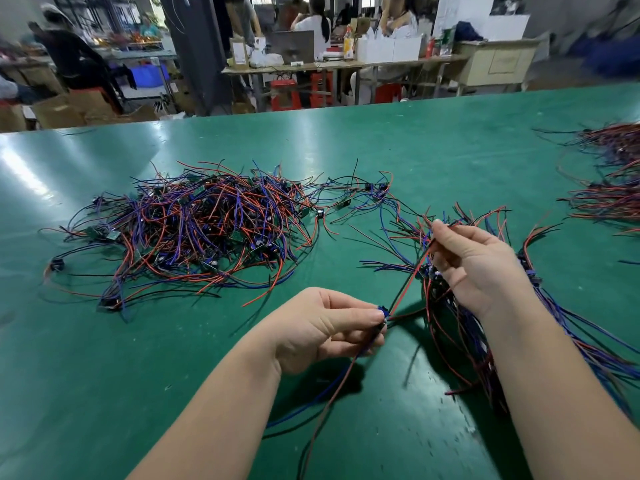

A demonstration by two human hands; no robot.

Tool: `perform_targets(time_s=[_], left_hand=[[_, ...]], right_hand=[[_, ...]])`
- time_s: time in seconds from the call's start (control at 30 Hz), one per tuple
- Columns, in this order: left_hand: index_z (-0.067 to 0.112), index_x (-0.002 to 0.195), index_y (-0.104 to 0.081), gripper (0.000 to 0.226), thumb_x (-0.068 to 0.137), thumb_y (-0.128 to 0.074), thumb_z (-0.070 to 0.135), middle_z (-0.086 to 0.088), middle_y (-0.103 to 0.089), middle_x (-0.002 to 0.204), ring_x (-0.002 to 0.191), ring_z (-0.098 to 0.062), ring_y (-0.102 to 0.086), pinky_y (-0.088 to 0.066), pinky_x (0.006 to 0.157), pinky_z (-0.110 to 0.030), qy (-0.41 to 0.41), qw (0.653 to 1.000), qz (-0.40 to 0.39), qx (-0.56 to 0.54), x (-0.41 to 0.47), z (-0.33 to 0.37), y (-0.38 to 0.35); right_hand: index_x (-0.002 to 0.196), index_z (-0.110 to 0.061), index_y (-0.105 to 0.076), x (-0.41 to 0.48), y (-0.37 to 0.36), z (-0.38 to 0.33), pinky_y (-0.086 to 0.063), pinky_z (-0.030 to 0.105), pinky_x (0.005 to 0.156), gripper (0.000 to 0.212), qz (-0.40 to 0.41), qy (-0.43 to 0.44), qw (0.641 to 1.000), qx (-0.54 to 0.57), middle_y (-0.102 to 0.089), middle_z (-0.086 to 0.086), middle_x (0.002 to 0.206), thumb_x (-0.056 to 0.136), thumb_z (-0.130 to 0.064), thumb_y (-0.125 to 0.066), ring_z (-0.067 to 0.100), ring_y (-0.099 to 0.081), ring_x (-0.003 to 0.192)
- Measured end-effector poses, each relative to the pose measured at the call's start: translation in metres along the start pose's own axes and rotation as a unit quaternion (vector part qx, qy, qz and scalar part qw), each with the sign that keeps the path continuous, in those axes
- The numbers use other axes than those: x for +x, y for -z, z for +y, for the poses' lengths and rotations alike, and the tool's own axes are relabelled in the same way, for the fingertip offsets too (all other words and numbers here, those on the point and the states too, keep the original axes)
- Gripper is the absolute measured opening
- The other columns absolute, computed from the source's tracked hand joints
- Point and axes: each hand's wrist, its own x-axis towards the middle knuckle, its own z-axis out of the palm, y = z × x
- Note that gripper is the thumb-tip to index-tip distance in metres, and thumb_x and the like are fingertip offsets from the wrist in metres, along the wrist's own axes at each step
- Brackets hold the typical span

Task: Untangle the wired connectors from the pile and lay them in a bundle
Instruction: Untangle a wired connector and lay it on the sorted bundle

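Red wire (410,277) was pinched taut between left hand (322,327), at its blue connector (382,311), and right hand (478,268), likely for straightening before bundling.

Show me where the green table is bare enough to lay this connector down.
Bare table lies near-left, between the tangled pile and the left hand holding the wired connector, and along the far strip beyond the pile. Crowded: the pile itself, the bundle under the right hand, the heaps at the right edge.

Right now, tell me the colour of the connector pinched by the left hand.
Blue. The head view shows the connector pinched by the left hand.
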Motion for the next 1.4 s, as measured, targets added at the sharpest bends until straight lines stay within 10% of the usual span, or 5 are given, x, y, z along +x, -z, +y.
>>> perform_targets(time_s=[0.67,0.87,1.1,1.27,1.4], left_hand=[[0.023,0.098,-0.074,0.022,0.083,-0.063,0.013,0.006,-0.062,0.081,0.076,-0.005,-0.061,-0.048,0.074,-0.017,0.004,0.983,-0.149,0.103,-0.01,-0.006,0.011],[0.019,0.072,-0.077,0.015,0.063,-0.074,0.008,0.002,-0.069,0.073,0.055,-0.002,-0.058,-0.045,0.052,-0.013,-0.099,0.99,0.031,-0.095,-0.003,0.007,0.015],[0.011,0.082,-0.062,0.019,0.064,-0.066,0.008,-0.002,-0.073,0.072,0.06,-0.004,-0.069,-0.054,0.055,-0.014,-0.244,0.879,0.159,-0.377,-0.001,0.021,0.024],[0.014,0.076,-0.065,0.013,0.065,-0.066,0.006,-0.002,-0.073,0.073,0.067,-0.006,-0.071,-0.054,0.055,-0.015,-0.315,0.825,0.175,-0.434,-0.009,0.029,0.027],[0.016,0.079,-0.066,0.022,0.061,-0.07,0.003,-0.001,-0.072,0.076,0.072,-0.009,-0.069,-0.053,0.059,-0.015,-0.378,0.84,0.241,-0.305,-0.007,0.029,0.024]], right_hand=[[0.062,-0.015,-0.058,-0.005,-0.005,0.004,-0.038,0.013,0.035,0.037,-0.046,-0.026,0.994,-0.097,-0.057,-0.001,0.049,0.092,-0.037,-0.057,0.009,-0.056,0.04],[0.084,-0.005,-0.062,-0.004,-0.005,0.01,-0.044,0.016,0.039,0.035,-0.101,-0.085,0.97,-0.204,-0.061,0.007,0.058,0.102,-0.026,-0.04,0.012,-0.059,0.043],[0.088,0.001,-0.063,-0.005,-0.002,0.019,-0.045,0.017,0.042,0.011,-0.108,-0.052,0.946,-0.302,-0.06,0.012,0.068,0.093,0.002,-0.053,0.011,-0.059,0.045],[0.084,-0.008,-0.063,-0.003,-0.003,0.015,-0.041,0.018,0.038,0.017,-0.021,0.013,0.961,-0.275,-0.061,0.009,0.063,0.09,0.002,-0.051,0.011,-0.056,0.041],[0.081,-0.008,-0.068,-0.014,-0.011,0.014,-0.04,0.015,0.039,0.011,-0.129,-0.039,0.966,-0.222,-0.064,0.008,0.062,0.086,-0.001,-0.061,0.011,-0.054,0.042]])
